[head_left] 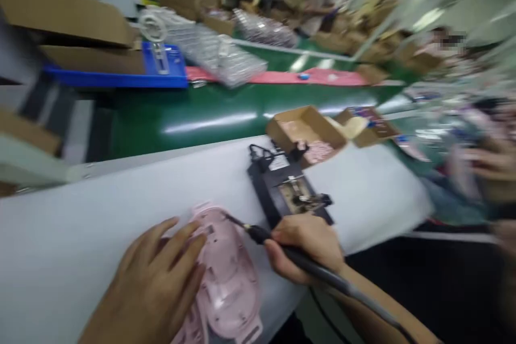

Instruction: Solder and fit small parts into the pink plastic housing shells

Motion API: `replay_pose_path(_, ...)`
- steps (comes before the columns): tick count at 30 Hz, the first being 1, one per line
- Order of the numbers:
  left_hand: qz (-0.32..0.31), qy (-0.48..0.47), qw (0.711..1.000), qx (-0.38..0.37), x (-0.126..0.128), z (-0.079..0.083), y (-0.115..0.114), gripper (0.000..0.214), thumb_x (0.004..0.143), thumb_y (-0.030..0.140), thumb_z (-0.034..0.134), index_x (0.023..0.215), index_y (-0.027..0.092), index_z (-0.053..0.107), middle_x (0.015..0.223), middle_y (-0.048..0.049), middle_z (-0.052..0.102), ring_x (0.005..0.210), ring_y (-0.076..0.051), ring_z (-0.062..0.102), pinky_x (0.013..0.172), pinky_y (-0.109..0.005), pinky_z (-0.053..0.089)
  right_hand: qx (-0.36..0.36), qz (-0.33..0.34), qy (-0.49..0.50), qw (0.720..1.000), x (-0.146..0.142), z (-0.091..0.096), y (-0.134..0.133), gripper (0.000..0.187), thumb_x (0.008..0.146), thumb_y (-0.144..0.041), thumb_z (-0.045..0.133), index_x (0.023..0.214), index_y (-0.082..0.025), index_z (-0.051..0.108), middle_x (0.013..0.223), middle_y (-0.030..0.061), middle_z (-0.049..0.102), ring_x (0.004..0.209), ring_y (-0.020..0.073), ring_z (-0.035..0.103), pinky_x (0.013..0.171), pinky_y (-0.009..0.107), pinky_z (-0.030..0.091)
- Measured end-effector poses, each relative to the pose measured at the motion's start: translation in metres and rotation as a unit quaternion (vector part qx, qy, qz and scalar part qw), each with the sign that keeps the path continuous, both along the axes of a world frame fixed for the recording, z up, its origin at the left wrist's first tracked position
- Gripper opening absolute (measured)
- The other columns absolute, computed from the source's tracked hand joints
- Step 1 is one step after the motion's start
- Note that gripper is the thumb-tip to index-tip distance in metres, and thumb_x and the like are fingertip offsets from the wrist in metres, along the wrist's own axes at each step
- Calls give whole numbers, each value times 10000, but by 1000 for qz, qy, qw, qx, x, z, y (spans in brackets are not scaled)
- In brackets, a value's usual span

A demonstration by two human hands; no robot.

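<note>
A pink plastic shell (228, 274) with a hollow, moulded inside lies on the white work surface in front of me. Across its left side rests my left hand (151, 279), fingers stretched out and slightly apart, touching the shell without gripping it; part of the shell is hidden under them. My right hand (306, 244) is closed around the dark handle of a soldering iron (258, 234). The iron's thin tip is at the shell's upper right rim; whether it touches is too blurred to tell. Just beyond that hand stands a black soldering stand (270, 183) with a metal-fitted tray.
Behind the stand, a cardboard box (306, 129) holds small pink parts. A green conveyor belt (193, 118) runs past the white table (100, 215). Beyond are a blue tray (121, 78) and bubble-wrapped goods (226, 59). At the right edge, a co-worker's hand (489, 158) shows, blurred.
</note>
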State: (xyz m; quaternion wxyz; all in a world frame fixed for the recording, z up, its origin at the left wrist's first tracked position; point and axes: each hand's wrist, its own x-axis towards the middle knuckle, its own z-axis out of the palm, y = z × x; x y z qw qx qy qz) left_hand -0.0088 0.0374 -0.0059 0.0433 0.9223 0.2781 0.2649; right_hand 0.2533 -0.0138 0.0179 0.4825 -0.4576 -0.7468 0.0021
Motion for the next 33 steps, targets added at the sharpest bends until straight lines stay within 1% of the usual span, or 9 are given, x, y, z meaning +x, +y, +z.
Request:
replay_pose_path(2,28,102,994,-18,-14,12,-8,316,967,271,587,1266,207,667,1318,-57,671,1249,-343,524,989,-505,448,-24,26,26,999,4,7,-1,115,817,-73,712,846,-160,642,664,2,677,537,108,655,533,204,528)
replay_pose_path(3,41,125,991,-33,-15,15,-10,302,980,249,563,1259,199,666,1330,-52,664,1269,-346,505,999,-514,440,-37,44,35,998,5,10,-1,127,816,-50,707,848,-155,643,667,3,671,543,108,654,528,205,525)
replay_pose_path(6,66,123,987,-81,-7,19,-15,277,1014,231,513,1239,185,668,1326,-40,662,1296,-341,484,1032,-534,423,-69,89,47,993,4,15,-1,140,822,-34,697,873,-154,644,663,1,648,537,110,634,496,218,511)
replay_pose_path(10,56,103,988,-100,0,19,-16,289,1022,240,512,1258,166,661,1305,-30,674,1294,-330,487,1030,-525,426,-101,117,14,988,3,19,-2,139,836,-53,708,898,-156,639,680,7,657,561,117,650,509,222,532)
replay_pose_path(16,53,101,987,-114,-2,19,-15,304,1019,227,520,1279,147,656,1313,-26,673,1298,-312,488,1044,-522,414,-158,104,-50,981,2,27,3,82,905,-163,703,860,-172,636,713,-8,707,591,82,683,565,166,553)
replay_pose_path(20,49,108,987,-107,-1,18,-17,316,998,178,538,1286,128,659,1313,-47,673,1296,-324,491,1055,-528,399,-149,90,-48,984,0,23,4,103,930,-212,692,853,-186,629,711,-16,714,575,78,686,571,152,563)
replay_pose_path(25,43,130,987,-77,2,19,-20,394,912,58,564,1294,90,654,1316,-98,663,1275,-356,503,1061,-545,394,-144,88,-56,984,-1,19,3,106,906,-165,713,843,-184,630,686,-23,697,564,82,682,558,153,569)
replay_pose_path(33,50,120,989,-76,2,20,-20,356,937,110,551,1269,103,680,1293,-88,680,1241,-343,534,1047,-531,409,-145,86,-69,983,-2,20,5,103,915,-177,706,839,-181,637,695,-25,706,570,72,685,576,135,571)
